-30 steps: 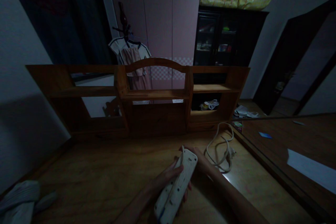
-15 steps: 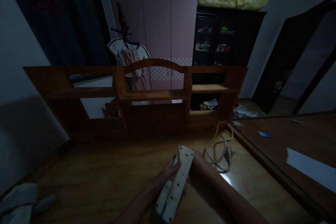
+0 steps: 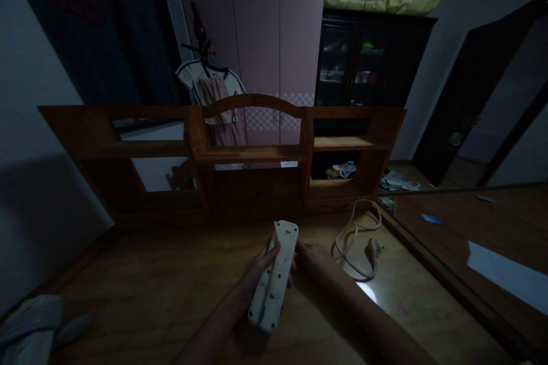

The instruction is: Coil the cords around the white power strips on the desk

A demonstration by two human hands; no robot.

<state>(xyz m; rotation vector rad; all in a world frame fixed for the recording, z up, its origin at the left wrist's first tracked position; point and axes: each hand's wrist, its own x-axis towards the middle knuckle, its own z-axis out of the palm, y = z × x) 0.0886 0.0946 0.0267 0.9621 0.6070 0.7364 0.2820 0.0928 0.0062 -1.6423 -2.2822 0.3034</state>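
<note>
My left hand (image 3: pixel 262 265) is closed round a long off-white power strip (image 3: pixel 278 274), thumb on top and fingertips showing at the right side. The strip is tilted, its face with several dark screw holes turned up towards me. My right hand (image 3: pixel 314 256) is closed by the strip's upper right edge; its fingertips are partly hidden, and what they hold does not show. A pale power cord (image 3: pixel 353 228) lies looped to the right of that hand, its plug (image 3: pixel 374 246) resting on the wooden surface (image 3: pixel 171 285).
A wooden shelf unit (image 3: pixel 250 154) stands along the far edge. At the lower left lies a pale bundle (image 3: pixel 32 319) of wound cord or cloth. A raised wooden ledge (image 3: pixel 428 262) runs down the right, with white paper (image 3: pixel 505 274) and a blue card (image 3: pixel 431 219) beyond it.
The power strip and both hands have moved up and to the left, away from me. My right hand now shows more clearly beside the strip.
</note>
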